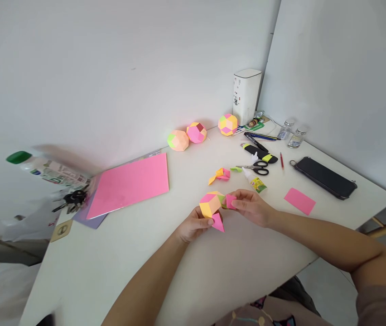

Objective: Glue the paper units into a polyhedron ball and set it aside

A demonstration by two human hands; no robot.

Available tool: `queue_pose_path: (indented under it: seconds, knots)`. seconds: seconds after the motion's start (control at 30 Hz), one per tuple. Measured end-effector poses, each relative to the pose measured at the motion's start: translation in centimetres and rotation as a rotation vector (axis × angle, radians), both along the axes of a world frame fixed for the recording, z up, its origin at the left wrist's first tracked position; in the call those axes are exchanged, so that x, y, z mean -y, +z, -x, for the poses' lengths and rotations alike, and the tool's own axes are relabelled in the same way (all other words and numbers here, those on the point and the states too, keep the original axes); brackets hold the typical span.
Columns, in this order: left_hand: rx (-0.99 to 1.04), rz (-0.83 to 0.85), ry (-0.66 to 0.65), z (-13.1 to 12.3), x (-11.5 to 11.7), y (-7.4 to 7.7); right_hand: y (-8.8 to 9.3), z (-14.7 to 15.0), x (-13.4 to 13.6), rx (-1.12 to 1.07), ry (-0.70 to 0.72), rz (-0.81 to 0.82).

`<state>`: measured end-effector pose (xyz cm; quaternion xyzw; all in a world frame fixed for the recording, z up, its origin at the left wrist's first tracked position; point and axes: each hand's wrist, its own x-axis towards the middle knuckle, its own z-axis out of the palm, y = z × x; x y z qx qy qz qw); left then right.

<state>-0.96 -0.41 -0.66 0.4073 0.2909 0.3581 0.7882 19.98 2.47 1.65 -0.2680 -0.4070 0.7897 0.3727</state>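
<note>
Item: one multicoloured folded-paper model (209, 204), held above the white table (111, 258). Left hand (195, 225): pinching its lower side, I judge to steady it. Right hand (249, 207): pinching a pink flap (230, 202) at its edge, seemingly for control. Beyond, from my remote view: folded pieces (224, 174), glue bottle (258, 184), scissors (260, 168), probably placed for easy reach.

Matt paper model (209, 207), smooth tabletop (138, 253), glassy jars (295, 139), plastic-handled metal scissors (255, 168)
</note>
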Motion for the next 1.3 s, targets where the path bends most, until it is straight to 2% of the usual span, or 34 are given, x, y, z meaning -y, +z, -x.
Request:
queue_pose_path:
  seconds: [0.13, 0.23, 0.37, 0.5, 0.57, 0.73, 1.03, 1.3]
  knots:
    - [0.047, 0.030, 0.034, -0.1, 0.0, -0.3, 0.1, -0.1, 0.1, 0.063, -0.016, -0.101]
    - [0.042, 0.056, 0.061, -0.4, 0.1, -0.1, 0.6, -0.2, 0.3, 0.101, 0.015, -0.237]
    - [0.026, 0.102, 0.104, -0.9, 0.3, 0.4, 1.1, -0.5, 0.5, 0.204, 0.033, -0.517]
    - [0.050, 0.127, 0.161, -1.3, 0.5, 0.8, 1.1, -0.7, 0.4, 0.418, -0.078, -0.892]
    - [0.049, 0.134, 0.174, -1.4, 0.6, 0.9, 1.1, -0.7, 0.4, 0.471, -0.104, -0.971]
    - [0.050, 0.161, 0.191, -1.6, 0.8, 0.9, 0.9, -0.4, 0.7, 0.464, -0.054, -0.958]
    - [0.065, 0.248, 0.141, -1.5, 0.9, 0.1, -0.1, -0.5, 0.6, 0.450, 0.001, -0.867]
    - [0.099, 0.304, 0.221, -1.7, 0.9, 0.2, -0.3, -0.3, 0.7, 0.490, 0.060, -0.702]
